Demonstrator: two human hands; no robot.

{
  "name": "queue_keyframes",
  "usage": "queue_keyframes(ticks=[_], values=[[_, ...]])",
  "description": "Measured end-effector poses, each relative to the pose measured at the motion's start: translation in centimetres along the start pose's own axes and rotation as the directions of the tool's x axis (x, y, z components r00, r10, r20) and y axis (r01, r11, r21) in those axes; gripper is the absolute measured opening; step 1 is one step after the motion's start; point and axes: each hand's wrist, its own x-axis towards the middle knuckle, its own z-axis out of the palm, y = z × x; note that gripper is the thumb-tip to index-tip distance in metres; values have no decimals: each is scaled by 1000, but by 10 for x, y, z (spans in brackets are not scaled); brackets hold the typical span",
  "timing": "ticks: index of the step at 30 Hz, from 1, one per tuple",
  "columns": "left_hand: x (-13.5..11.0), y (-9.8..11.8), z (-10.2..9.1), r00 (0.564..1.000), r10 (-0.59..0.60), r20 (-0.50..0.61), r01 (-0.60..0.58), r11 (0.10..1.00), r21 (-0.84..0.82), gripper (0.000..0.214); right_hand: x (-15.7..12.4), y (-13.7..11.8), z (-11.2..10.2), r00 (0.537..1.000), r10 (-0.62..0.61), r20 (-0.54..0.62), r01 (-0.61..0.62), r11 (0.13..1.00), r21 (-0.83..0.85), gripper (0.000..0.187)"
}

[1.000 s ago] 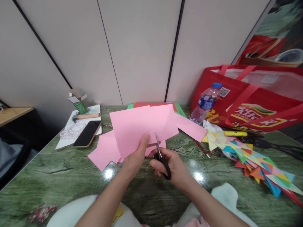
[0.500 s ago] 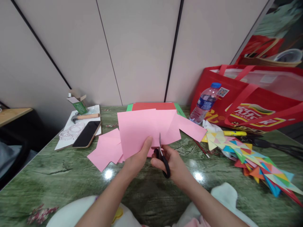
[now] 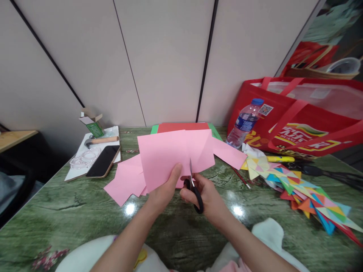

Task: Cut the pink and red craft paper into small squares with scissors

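My left hand (image 3: pixel 166 187) pinches the lower edge of a pink sheet of paper (image 3: pixel 161 155), thumb on the near face and fingers hidden behind. In my right hand (image 3: pixel 205 192) are black-handled scissors (image 3: pixel 195 190), with the blades pointing up into the paper. A cut line runs up from the blades, and the part on the right leans away from the rest. Pink paper pieces (image 3: pixel 127 179) lie on the table left of the sheet. Another pink strip (image 3: pixel 229 153) extends to its right.
A phone (image 3: pixel 103 160), a hammer (image 3: pixel 100 140) and a small green box (image 3: pixel 95 126) are at the left. Red and green sheets (image 3: pixel 181 127) lie behind. At the right are a water bottle (image 3: pixel 245 124), a red bag (image 3: pixel 283 109) and colourful folded paper (image 3: pixel 306 192).
The pink sheet has shifted very slightly left in view, along with the scissors. Both hands keep their hold.
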Motion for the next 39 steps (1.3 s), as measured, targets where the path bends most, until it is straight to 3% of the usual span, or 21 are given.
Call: queue_keyframes(ticks=[22,39], values=[[-1,2,-1,999,9,39,-8,999,-33,35,-1,-1,2,999,32,-6,-32,999,-3,29],[-1,2,0,999,15,30,-15,1000,-3,42,0,5,1,1000,7,-13,-7,1000,-13,23]])
